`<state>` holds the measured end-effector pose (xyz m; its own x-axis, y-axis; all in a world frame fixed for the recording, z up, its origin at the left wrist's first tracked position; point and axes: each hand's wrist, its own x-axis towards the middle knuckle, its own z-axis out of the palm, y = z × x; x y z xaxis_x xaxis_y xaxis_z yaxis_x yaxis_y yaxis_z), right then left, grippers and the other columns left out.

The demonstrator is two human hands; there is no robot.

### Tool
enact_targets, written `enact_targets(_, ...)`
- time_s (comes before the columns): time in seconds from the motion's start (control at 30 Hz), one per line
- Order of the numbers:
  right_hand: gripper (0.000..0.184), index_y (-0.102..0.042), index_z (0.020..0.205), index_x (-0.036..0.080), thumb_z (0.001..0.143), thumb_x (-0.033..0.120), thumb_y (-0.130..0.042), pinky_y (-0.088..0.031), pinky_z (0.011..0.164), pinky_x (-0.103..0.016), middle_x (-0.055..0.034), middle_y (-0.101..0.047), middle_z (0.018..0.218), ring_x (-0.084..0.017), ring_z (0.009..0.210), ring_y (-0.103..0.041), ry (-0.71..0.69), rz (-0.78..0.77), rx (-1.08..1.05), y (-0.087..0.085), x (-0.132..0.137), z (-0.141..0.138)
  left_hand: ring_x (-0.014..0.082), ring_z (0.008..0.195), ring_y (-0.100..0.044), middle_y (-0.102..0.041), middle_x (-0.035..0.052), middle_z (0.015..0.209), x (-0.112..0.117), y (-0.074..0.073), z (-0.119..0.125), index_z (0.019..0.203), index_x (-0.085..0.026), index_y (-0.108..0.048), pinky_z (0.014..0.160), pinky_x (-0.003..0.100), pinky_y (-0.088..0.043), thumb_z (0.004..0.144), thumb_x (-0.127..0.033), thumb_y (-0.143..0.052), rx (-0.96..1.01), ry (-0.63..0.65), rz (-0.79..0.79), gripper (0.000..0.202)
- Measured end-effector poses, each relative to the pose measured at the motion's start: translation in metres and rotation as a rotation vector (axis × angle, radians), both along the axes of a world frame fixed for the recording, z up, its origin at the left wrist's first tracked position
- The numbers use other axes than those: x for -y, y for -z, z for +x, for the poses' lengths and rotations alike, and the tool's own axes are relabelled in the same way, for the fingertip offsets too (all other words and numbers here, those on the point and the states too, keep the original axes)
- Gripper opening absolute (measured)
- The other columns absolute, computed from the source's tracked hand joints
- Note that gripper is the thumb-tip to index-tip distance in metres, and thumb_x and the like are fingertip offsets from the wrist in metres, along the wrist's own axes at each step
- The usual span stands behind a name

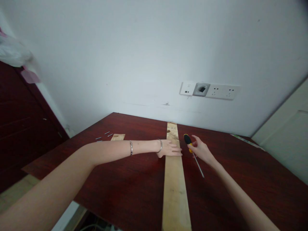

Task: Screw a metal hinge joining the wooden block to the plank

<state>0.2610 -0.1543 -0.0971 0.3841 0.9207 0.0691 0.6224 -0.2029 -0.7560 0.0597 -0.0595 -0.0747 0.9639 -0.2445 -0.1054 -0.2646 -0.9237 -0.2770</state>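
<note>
A long pale wooden board (pixel 175 192) lies on the dark red tabletop, running from the near edge back to the wall. My left hand (pixel 171 148) rests flat across it, fingers stretched out over its right edge. Just right of the board, my right hand (pixel 198 149) grips a screwdriver (pixel 187 140) with a black and yellow handle. Its metal shaft points down toward me, and the handle's end points away. The tip is apart from the board. A dark speck shows on the board just beyond my left fingers, too small to make out.
Several loose nails or screws (pixel 107 132) and a small wood piece (pixel 117 137) lie on the tabletop (pixel 137 179) at the left. Wall sockets (pixel 220 91) sit above the back edge. A flat strip (pixel 247 142) lies at the far right. A dark red door (pixel 21 112) stands left.
</note>
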Motion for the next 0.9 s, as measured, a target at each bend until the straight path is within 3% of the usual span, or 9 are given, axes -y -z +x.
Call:
enact_targets(0.23, 0.069, -0.029, 0.139, 0.017, 0.076, 0.029, -0.057, -0.051, 0.04, -0.024, -0.0006, -0.06, 0.076, -0.012, 0.046, -0.056, -0.032, 0.064, -0.06, -0.009, -0.003, 0.009, 0.0264, 0.128, -0.039, -0.047, 0.0084, 0.137, -0.006, 0.0, 0.019, 0.137, -0.018, -0.042, 0.088, 0.041, -0.045, 0.051, -0.017, -0.059, -0.118, 0.07, 0.113, 0.087)
enact_targets(0.37, 0.071, -0.027, 0.14, 0.016, 0.077, 0.028, -0.057, -0.05, 0.041, -0.024, -0.0023, -0.061, 0.079, -0.012, 0.047, -0.055, -0.042, 0.092, -0.008, -0.018, -0.011, 0.005, 0.0257, 0.133, -0.032, -0.041, 0.0055, 0.142, -0.01, 0.006, 0.034, 0.137, -0.026, -0.04, 0.091, 0.044, -0.043, 0.053, -0.019, -0.06, -0.21, 0.033, 0.115, 0.087)
enact_targets(0.53, 0.072, -0.027, 0.14, 0.016, 0.077, 0.028, -0.058, -0.05, 0.041, -0.023, -0.0046, -0.063, 0.083, -0.013, 0.051, -0.057, -0.053, 0.114, -0.005, -0.023, -0.023, 0.005, 0.0257, 0.125, -0.042, -0.048, 0.0032, 0.132, -0.01, 0.01, 0.044, 0.127, -0.04, -0.046, 0.096, 0.035, -0.038, 0.054, -0.016, -0.062, -0.268, -0.036, 0.092, 0.078)
enact_targets(0.67, 0.072, -0.028, 0.14, 0.016, 0.077, 0.031, -0.058, -0.05, 0.041, -0.022, -0.0051, -0.063, 0.084, -0.012, 0.05, -0.057, -0.06, 0.128, -0.009, -0.025, -0.031, 0.011, 0.031, 0.117, -0.048, -0.046, 0.0111, 0.131, -0.009, 0.003, 0.046, 0.13, -0.028, -0.048, 0.099, 0.036, -0.037, 0.051, -0.015, -0.065, -0.315, 0.031, 0.127, 0.082)
enact_targets(0.8, 0.074, -0.028, 0.14, 0.016, 0.075, 0.035, -0.059, -0.051, 0.041, -0.023, -0.0057, -0.064, 0.085, -0.014, 0.056, -0.06, -0.05, 0.135, -0.023, -0.026, -0.043, 0.018, 0.0331, 0.12, -0.044, -0.045, 0.0091, 0.13, -0.01, -0.01, 0.035, 0.128, -0.024, -0.048, 0.108, 0.038, -0.027, 0.046, -0.013, -0.065, -0.36, -0.062, -0.019, 0.085)
enact_targets(0.9, 0.075, -0.028, 0.14, 0.014, 0.075, 0.037, -0.058, -0.052, 0.041, -0.024, -0.0058, -0.063, 0.085, -0.014, 0.055, -0.059, -0.064, 0.129, -0.034, -0.025, -0.053, 0.019, 0.0345, 0.112, -0.05, -0.048, 0.0124, 0.123, -0.016, -0.018, 0.022, 0.125, -0.019, -0.051, 0.105, 0.04, -0.03, 0.047, -0.016, -0.067, -0.309, -0.022, -0.017, 0.079)
